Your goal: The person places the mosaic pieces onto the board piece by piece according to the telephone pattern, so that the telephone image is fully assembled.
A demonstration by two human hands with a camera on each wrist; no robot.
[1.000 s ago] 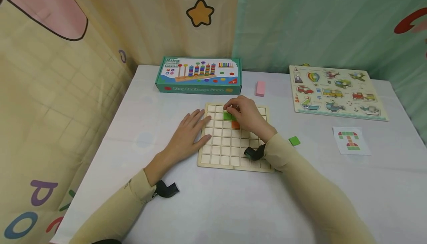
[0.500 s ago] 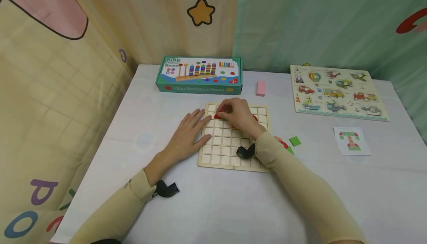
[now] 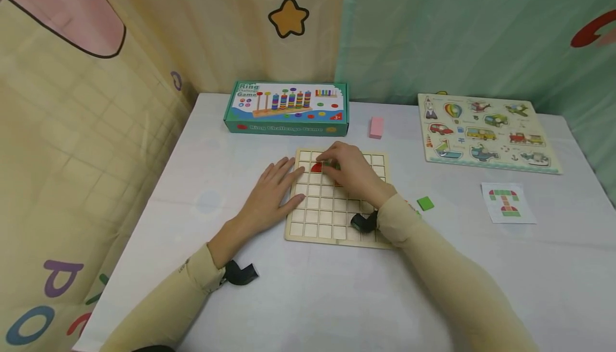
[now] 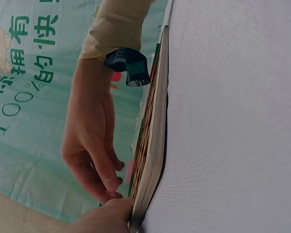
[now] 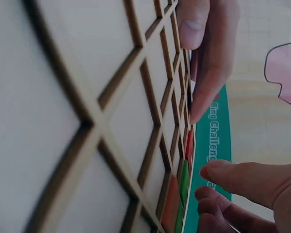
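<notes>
My left hand [image 3: 268, 197] rests flat at the left edge of the wooden grid board [image 3: 313, 230], fingers spread onto it. A red quarter-round piece [image 3: 316, 167] lies in a cell near the board's top left. Over the upper cells hovers my right hand [image 3: 353, 173], its fingers loosely bent beside that piece. In the right wrist view, a gap shows between the right thumb [image 5: 223, 167] and fingers, with nothing held. Below them sit a green tile [image 5: 185, 180] and an orange tile [image 5: 170, 199] in the grid. The right hand covers part of that row in the head view.
A loose green tile [image 3: 425, 203] lies right of the board, with other pieces half hidden by the right sleeve. A pattern card [image 3: 524, 213] and a vehicle puzzle board [image 3: 486, 140] are farther right. Behind the grid are a ring game box [image 3: 287, 108] and a pink block [image 3: 376, 128].
My right hand moved left with the red quarter-round piece, set it in the cell, let go and drew slightly back to the right. The left hand stays put.
</notes>
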